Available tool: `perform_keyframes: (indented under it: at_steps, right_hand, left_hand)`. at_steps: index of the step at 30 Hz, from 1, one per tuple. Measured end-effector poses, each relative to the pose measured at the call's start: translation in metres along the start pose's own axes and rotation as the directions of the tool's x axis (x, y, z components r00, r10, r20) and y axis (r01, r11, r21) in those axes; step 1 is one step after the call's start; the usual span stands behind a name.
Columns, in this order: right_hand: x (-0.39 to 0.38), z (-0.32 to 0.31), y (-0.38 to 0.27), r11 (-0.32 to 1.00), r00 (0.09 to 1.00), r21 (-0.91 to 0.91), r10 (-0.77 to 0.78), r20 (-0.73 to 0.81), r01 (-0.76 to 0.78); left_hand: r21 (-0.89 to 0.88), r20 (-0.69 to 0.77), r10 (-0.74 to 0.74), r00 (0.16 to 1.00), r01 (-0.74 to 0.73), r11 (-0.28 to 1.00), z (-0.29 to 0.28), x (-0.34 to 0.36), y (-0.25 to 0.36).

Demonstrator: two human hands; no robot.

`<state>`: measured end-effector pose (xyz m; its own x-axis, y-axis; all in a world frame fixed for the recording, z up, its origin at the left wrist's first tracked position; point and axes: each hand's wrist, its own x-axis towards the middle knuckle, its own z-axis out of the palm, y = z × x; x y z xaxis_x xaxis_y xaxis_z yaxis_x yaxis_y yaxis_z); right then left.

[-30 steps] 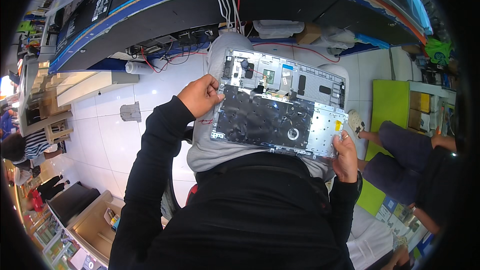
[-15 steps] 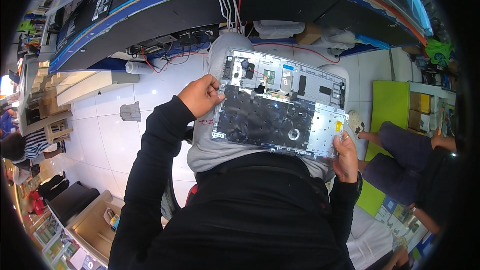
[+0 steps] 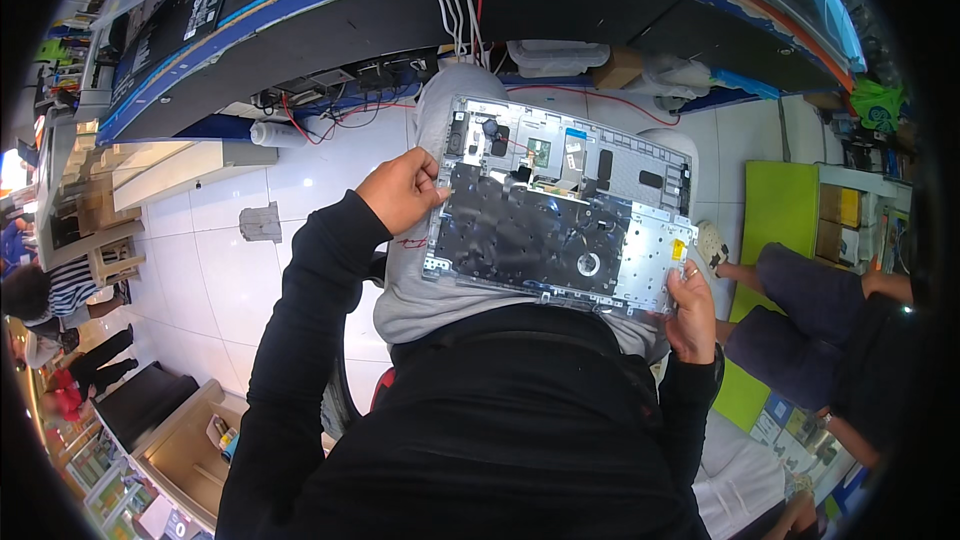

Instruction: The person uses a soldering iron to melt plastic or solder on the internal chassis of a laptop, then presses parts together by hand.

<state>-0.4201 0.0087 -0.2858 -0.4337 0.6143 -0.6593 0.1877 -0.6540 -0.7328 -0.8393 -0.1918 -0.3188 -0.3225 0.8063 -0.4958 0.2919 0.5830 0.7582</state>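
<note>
Across my thighs, in grey trousers (image 3: 455, 90), rests a laptop's top case (image 3: 650, 155) with its inner side up. A black sheet-covered keyboard backing (image 3: 520, 230) fills its nearer half, with a bare metal plate (image 3: 650, 250) and a small yellow sticker (image 3: 678, 250) at the right. Past the backing, a small green circuit board (image 3: 539, 152) and a blue-ended ribbon cable (image 3: 576, 140) show. My left hand (image 3: 405, 187) pinches the left edge. My right hand (image 3: 692, 315) grips the near right corner, thumb on top; its other fingers are largely hidden underneath.
A dark-fronted workbench (image 3: 330, 45) with blue edges spans the far side, and white and red cables (image 3: 455, 0) hang from it. Underneath lies a clear plastic tub (image 3: 555, 58). A person's leg (image 3: 770, 290) is close by on the right, beside a green panel (image 3: 765, 210).
Both hands keep their hold, and the laptop case stays almost still. In the background at left, a person in dark trousers has shifted slightly.
</note>
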Motion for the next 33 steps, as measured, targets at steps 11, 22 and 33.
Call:
perform_keyframes:
  at_steps: [11, 22, 33]
  right_hand:
    - [0.001, 0.009, -0.008, 0.991, 0.999, -0.126, -0.033, 0.010, 0.034]
    - [0.001, 0.012, -0.004, 0.934, 0.980, -0.348, -0.141, -0.137, 0.086]
    - [0.006, 0.012, 0.002, 0.888, 0.972, -0.453, -0.170, -0.162, 0.080]
  left_hand:
    - [-0.002, 0.004, -0.010, 1.000, 0.010, 1.000, -0.002, -0.004, 0.001]
    - [0.085, -0.008, -0.012, 1.000, 0.013, 0.996, -0.001, -0.004, 0.001]
    - [0.092, -0.014, 0.009, 1.000, -0.007, 0.996, -0.001, 0.002, 0.001]
